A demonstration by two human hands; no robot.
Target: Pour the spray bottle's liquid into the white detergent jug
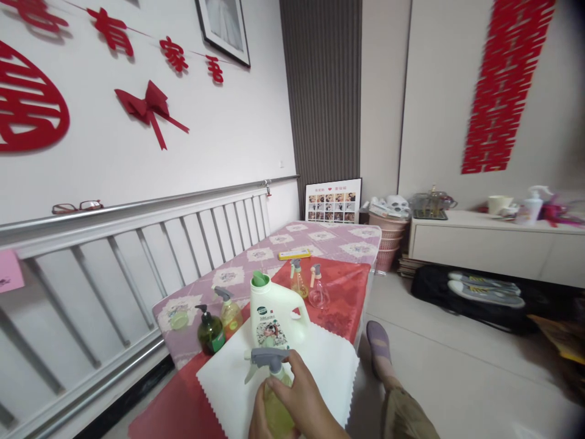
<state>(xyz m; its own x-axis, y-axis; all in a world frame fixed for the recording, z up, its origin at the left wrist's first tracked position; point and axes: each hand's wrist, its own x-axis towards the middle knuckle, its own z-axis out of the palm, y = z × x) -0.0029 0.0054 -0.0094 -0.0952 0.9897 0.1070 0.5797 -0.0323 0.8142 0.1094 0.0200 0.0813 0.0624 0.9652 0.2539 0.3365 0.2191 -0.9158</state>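
Note:
A spray bottle (278, 414) with yellowish liquid and a grey trigger head (270, 357) is upright at the bottom centre, close to me. My left hand (259, 411) is wrapped round its body from the left. With thumb and fingers at the neck and head, my right hand (307, 393) grips the same bottle from the right. Just beyond it, a pale green detergent jug (274, 314) with a green opening stands on a white scallop-edged mat (329, 360). Left of the jug are another grey-headed spray bottle (231, 314) and a dark green pump bottle (211, 332).
Two more spray bottles (299, 283) stand behind the jug on a red cloth (356, 274). A round green cap (179, 320) and a yellow box (294, 254) lie on the patterned tablecloth (228, 275). A white radiator (146, 262) runs along the left; a cabinet (479, 244) stands right.

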